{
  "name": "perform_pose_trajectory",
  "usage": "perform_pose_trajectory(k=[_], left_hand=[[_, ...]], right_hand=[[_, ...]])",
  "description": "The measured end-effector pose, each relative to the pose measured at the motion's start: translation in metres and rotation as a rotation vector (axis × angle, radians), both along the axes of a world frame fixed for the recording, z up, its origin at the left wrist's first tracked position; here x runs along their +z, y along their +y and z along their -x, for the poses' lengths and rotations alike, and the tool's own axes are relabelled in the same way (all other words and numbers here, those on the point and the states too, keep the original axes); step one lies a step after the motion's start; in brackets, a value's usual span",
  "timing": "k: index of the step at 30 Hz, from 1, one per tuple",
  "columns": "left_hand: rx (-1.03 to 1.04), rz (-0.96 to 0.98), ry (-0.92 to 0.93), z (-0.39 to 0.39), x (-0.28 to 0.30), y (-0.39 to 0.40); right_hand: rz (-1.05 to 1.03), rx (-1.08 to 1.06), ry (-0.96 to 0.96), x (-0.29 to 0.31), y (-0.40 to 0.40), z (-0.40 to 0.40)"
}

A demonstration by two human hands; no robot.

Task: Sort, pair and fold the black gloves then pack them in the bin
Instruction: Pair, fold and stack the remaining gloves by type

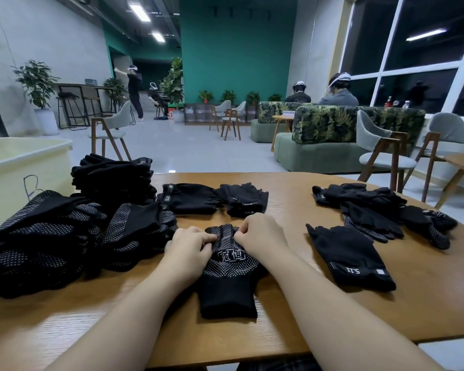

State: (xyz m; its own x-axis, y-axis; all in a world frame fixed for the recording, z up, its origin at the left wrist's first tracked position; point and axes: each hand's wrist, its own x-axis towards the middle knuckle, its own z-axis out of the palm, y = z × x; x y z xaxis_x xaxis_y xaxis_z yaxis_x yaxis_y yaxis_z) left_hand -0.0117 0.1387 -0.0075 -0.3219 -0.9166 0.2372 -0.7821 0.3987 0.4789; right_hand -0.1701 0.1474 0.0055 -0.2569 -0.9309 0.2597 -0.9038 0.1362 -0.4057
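Both hands, left hand and right hand, pinch the black dotted fabric glove mid-frame, and a loose grip could undo the fold.

Chairs, patterned sofas (perhaps leaf-printed).

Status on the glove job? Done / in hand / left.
Done: folded stacks sit on the table's left side beside the bin.
In hand: left hand and right hand pinch the finger end of a dotted glove lying flat at centre.
Left: a loose pile and a single flat glove on the right are unsorted. Bin's contents not visible; stacks not yet packed.
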Motion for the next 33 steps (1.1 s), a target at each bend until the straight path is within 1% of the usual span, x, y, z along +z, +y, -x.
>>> perform_pose_trajectory(k=[4,7,9,12,14,18,23,28,33], left_hand=[[0.033,0.035,0.047,0.001,0.001,0.002],[0.056,0.024,0.012,0.0,0.0,0.003],[0.054,0.02,0.018,-0.001,0.001,0.004],[0.029,0.052,0.1,-0.008,0.002,0.008],[0.033,0.09,0.103,-0.017,0.0,0.011],[0.055,0.092,0.084,-0.029,-0.007,0.015],[0.059,0.129,0.107,-0.027,-0.009,0.016],[0.057,0.145,0.098,-0.028,-0.009,0.017],[0.112,0.143,0.127,-0.028,-0.006,0.021]], right_hand=[[0.114,-0.023,0.034,0.002,0.003,0.003],[0.083,0.017,0.043,0.001,0.003,0.007],[0.073,0.038,0.003,0.001,0.004,0.01],[0.133,0.054,-0.045,0.008,0.012,0.015],[0.096,0.066,-0.04,0.011,0.023,0.018],[-0.03,0.074,-0.051,0.003,0.045,0.021],[-0.001,0.1,-0.175,-0.009,0.048,0.021],[0.022,0.114,-0.162,-0.012,0.047,0.019],[0.056,0.133,-0.152,-0.012,0.046,0.02]])
